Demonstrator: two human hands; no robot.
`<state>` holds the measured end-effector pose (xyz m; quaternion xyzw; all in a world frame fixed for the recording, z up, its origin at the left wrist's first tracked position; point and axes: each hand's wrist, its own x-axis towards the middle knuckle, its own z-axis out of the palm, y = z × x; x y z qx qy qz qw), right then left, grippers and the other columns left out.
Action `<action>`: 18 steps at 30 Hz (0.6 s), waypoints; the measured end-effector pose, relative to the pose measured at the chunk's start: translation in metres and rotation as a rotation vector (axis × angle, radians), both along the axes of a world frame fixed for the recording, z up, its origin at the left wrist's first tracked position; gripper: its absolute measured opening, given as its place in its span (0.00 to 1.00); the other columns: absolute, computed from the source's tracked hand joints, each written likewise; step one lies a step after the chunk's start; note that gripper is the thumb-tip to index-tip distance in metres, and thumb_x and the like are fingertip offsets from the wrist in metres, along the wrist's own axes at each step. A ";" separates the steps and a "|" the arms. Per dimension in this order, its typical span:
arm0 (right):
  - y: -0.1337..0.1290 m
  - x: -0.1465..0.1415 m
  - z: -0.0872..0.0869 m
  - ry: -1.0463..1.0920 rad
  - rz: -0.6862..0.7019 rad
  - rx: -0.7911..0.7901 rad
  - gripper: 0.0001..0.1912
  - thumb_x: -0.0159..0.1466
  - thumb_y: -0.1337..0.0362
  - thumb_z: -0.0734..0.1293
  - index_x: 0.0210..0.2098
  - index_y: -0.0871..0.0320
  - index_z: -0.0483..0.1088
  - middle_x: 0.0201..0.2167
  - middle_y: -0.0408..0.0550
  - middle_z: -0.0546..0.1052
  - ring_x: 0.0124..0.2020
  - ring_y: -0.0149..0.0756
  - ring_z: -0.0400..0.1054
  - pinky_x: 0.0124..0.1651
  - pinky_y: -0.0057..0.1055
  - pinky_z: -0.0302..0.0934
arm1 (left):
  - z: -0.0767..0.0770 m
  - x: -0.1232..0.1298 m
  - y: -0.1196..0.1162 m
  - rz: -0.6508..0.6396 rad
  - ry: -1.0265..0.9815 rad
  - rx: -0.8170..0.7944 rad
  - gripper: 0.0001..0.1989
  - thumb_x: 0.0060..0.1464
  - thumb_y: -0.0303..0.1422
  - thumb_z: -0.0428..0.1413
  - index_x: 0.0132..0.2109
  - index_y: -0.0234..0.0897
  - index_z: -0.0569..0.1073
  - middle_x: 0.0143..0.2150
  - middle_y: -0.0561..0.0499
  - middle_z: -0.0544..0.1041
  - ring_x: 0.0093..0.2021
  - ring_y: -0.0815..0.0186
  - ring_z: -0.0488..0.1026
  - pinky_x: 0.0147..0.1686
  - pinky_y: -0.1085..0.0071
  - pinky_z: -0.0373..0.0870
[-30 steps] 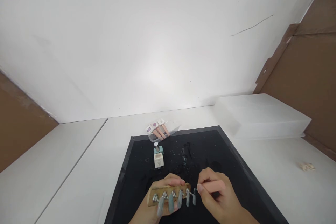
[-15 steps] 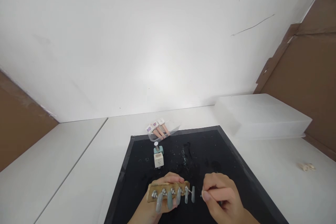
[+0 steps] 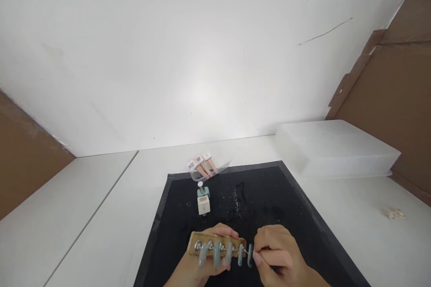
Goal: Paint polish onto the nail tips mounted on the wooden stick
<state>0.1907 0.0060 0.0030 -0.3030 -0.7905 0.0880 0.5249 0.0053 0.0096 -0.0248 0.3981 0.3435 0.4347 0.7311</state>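
Observation:
My left hand (image 3: pixel 193 269) holds a narrow tan strip (image 3: pixel 210 238) from below, fingers wrapped behind it. Along its front are round silver studs, each carrying a long grey-green false nail tip (image 3: pixel 217 255). The tip at the right end (image 3: pixel 249 254) sticks out past the strip. Close beside that tip, my right hand (image 3: pixel 284 244) pinches a nail polish brush by its thick pink handle (image 3: pixel 278 258). The brush end is hidden by my fingers, so I cannot tell whether it touches the tip.
A black mat (image 3: pixel 256 197) lies under my hands. On it stand a whitish block (image 3: pixel 204 205) and a light green item with a silver post (image 3: pixel 203 192). Behind is a clear tray (image 3: pixel 220 168) with pink-handled pieces. A translucent box (image 3: pixel 340 148) and small beige pieces (image 3: pixel 393 213) lie right.
My right hand has moved left with the brush, closing the gap to the end nail tip. The strip in my left hand has tilted slightly, its right end lower.

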 end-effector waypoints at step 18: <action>0.001 0.000 0.009 0.048 -0.179 0.139 0.12 0.53 0.78 0.58 0.18 0.58 0.63 0.12 0.44 0.69 0.14 0.30 0.65 0.18 0.25 0.56 | -0.030 -0.009 0.004 -0.064 -0.140 -0.042 0.21 0.35 0.29 0.67 0.41 0.44 0.77 0.40 0.49 0.78 0.28 0.70 0.71 0.28 0.73 0.66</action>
